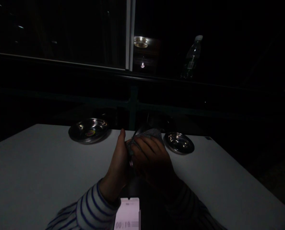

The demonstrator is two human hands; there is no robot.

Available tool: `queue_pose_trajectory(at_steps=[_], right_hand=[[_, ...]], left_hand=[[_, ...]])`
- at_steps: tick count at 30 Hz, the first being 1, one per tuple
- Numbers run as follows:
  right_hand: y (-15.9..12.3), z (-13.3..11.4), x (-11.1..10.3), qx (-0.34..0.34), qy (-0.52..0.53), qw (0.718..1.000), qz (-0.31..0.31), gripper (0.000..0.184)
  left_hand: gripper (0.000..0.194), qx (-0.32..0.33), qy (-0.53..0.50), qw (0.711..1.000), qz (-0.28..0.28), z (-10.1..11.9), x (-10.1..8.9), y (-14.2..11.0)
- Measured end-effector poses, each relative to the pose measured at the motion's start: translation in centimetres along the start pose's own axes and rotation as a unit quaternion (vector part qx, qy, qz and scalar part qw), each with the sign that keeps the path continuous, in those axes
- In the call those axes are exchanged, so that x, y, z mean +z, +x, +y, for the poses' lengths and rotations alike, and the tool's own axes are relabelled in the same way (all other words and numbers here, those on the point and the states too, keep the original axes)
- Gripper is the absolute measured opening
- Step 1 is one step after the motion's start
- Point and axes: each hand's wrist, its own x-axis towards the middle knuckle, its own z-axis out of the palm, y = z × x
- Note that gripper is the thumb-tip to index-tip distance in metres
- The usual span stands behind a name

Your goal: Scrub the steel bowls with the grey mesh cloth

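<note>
seemingly midway, clenching patterned cloth (154, 132) in right hand (153, 155), cannot tell grip of left hand (117, 161) or work remaining, with stacked bowls (88, 138) and smaller bowl (179, 144) apart on counter (49, 175)

Your one view comes from the camera on your head, above and behind your left hand (117, 161) and right hand (153, 158). It faces forward and down, close enough that your striped sleeves (92, 204) run in from the bottom edge on your side of the hands. The white table (49, 169) spreads to both sides of them, and beyond them the view carries past its far edge up to the window frame (130, 35).
</note>
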Motion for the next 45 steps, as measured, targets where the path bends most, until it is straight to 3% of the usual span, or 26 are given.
queue_pose_trajectory(at_steps=[9, 16, 19, 24, 33, 39, 45], right_hand=[[0.1, 1.4, -0.9, 0.118, 0.003, 0.993, 0.005, 0.035], [-0.7, 4.6, -1.0, 0.255, 0.111, 0.960, 0.007, 0.035], [-0.9, 5.3, -1.0, 0.279, 0.135, 0.951, 0.010, 0.035], [-0.8, 4.6, -0.9, 0.253, 0.127, 0.959, 0.027, 0.034], [0.0, 1.9, -1.2, 0.134, 0.048, 0.990, -0.007, 0.034], [0.2, 0.8, -0.8, 0.073, 0.005, 0.997, -0.024, 0.031], [0.2, 0.3, -0.5, 0.025, -0.011, 1.000, -0.010, 0.028]], left_hand=[[0.058, 0.060, 0.151, 0.979, 0.122, -0.8, 0.3, -0.3], [0.062, 0.074, 0.195, 0.974, 0.094, -0.7, 0.1, -0.6], [0.061, 0.073, 0.194, 0.976, 0.067, -0.6, 0.4, -1.0], [0.060, 0.085, 0.157, 0.983, 0.049, -0.6, 0.6, -1.3], [0.057, 0.021, 0.122, 0.989, 0.076, -0.5, 0.8, -1.0], [0.052, 0.003, 0.030, 0.999, 0.027, -0.3, 0.8, -0.9], [0.051, -0.011, -0.003, 1.000, 0.022, 0.1, 0.5, -0.8]])
